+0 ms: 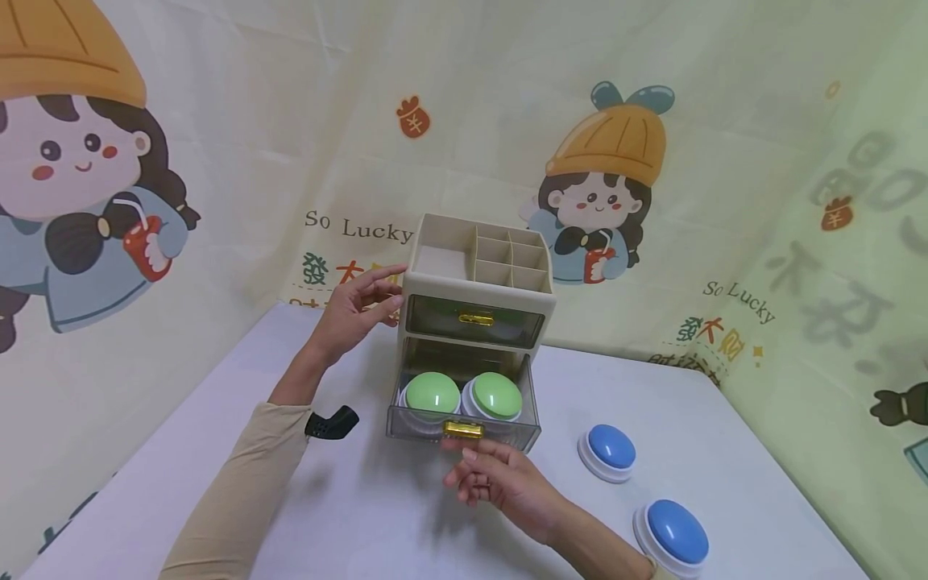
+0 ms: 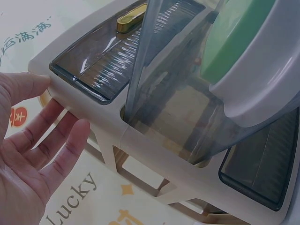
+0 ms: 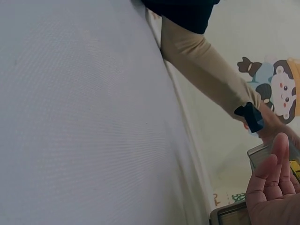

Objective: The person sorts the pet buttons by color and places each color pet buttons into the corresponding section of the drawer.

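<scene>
A cream desktop drawer organizer (image 1: 478, 287) stands on the table, its clear middle drawer (image 1: 406, 422) pulled out. Two push-button lights with green domes, a left one (image 1: 432, 393) and a right one (image 1: 497, 395), sit side by side in that drawer. My left hand (image 1: 355, 314) touches the organizer's left side near the top, fingers extended; the left wrist view shows the thumb on the frame's edge. Just below the drawer's gold handle (image 1: 463, 430) is my right hand (image 1: 507, 486), its index finger reaching to the handle's underside. The right wrist view shows its fingers mostly straight.
Two blue-domed push-button lights, one nearer the organizer (image 1: 611, 448) and one closer to me (image 1: 676, 532), lie on the white table (image 1: 341, 507) at the right. Closed drawers sit above and below the pulled-out one. A printed cloth (image 1: 478, 161) hangs behind.
</scene>
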